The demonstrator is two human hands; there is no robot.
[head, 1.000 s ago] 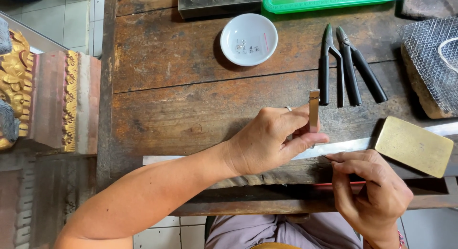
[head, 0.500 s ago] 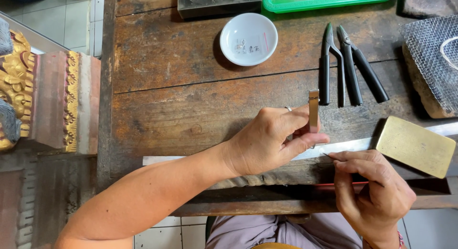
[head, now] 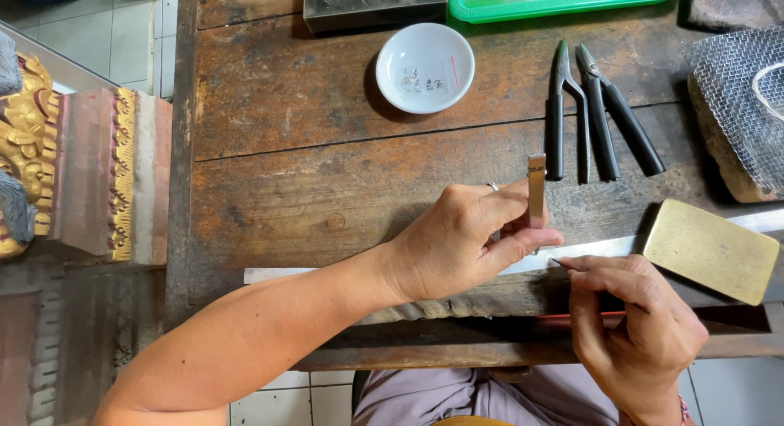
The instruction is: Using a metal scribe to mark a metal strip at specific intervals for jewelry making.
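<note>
There is only one view, so no part of the scene is shared with a second one. The camera sits on the person's head and looks almost straight down. It is close to the wooden worktop (head: 327,189), which fills most of the picture. The person's lap shows at the bottom edge, so the far side of the worktop is at the top. The left hand (head: 465,238) and the right hand (head: 637,328) sit low and right of the middle. A strip of tiled floor (head: 98,26) and a carved red and gold piece (head: 73,173) show on the left side.
</note>
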